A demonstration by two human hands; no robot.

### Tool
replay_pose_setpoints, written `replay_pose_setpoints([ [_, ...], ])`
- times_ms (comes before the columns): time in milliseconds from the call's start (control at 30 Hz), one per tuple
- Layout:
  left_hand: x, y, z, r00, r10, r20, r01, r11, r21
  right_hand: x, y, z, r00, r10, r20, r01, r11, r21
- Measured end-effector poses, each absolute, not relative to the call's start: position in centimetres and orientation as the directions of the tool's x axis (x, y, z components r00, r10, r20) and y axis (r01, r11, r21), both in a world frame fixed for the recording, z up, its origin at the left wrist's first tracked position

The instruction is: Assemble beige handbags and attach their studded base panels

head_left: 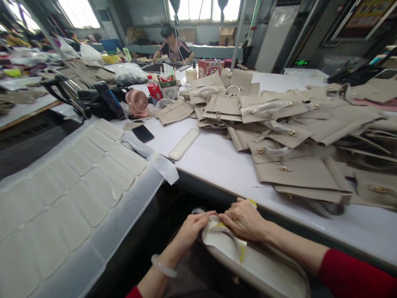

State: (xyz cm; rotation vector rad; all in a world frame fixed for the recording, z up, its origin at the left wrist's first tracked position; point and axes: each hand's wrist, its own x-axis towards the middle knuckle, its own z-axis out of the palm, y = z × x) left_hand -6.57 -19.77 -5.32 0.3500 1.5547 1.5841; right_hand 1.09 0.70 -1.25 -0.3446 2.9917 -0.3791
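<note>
Bag [266, 265], far end between left grip [192, 228] and right grip [244, 217].

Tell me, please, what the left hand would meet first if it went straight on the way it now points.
The left hand would probably meet the right hand first, though depth there is unclear.

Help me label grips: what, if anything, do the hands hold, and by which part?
The left hand and right hand hold the beige-rimmed white piece by its far end; exact finger contact is partly hidden.
</note>
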Motion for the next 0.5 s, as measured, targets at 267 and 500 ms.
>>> replay_pose_setpoints([
  [267,-7.3,-19.1,-4.5,-0.525,0.769,-0.364,-0.219,0.291,0.931,2.4,3.3,-0.7,-0.995,-0.008,-0.101,0.008,0.988,-0.154],
  [500,-7.4,-19.3,-4.7,-0.473,0.775,-0.419,-0.362,0.262,0.894,3.0,4.0,2.6,-0.925,0.332,-0.182,0.364,0.913,-0.185],
])
